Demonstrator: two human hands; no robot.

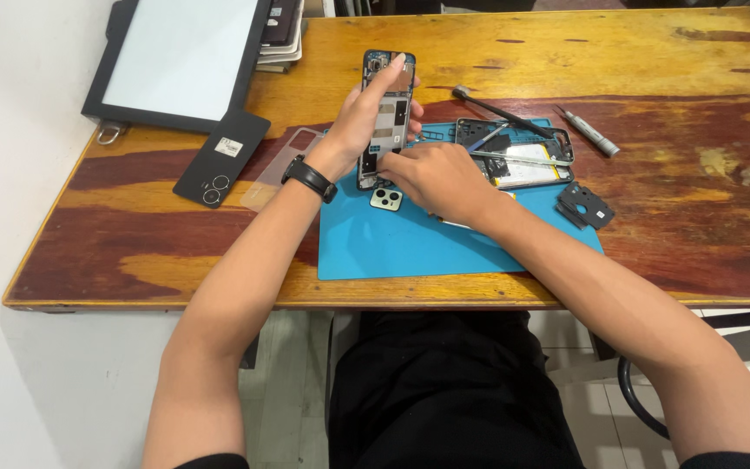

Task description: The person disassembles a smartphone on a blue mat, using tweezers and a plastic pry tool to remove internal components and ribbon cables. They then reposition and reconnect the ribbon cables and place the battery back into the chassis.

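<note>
My left hand (366, 117) grips an opened phone body (386, 104) with its back removed, held upright over the far edge of a blue work mat (410, 243). A black watch sits on that wrist. My right hand (436, 178) touches the phone's lower end with its fingertips. Just below the phone lies a small pale camera cover (386, 200). A second phone frame with a white battery (518, 156) rests on the mat to the right of my right hand.
A black phone back cover (221, 158) and a clear case (281, 165) lie left of the mat. A tablet-like screen (180, 56) leans at the far left. A brush (492, 106), a screwdriver (592, 135) and small black plates (585, 207) lie on the wooden table (696, 226).
</note>
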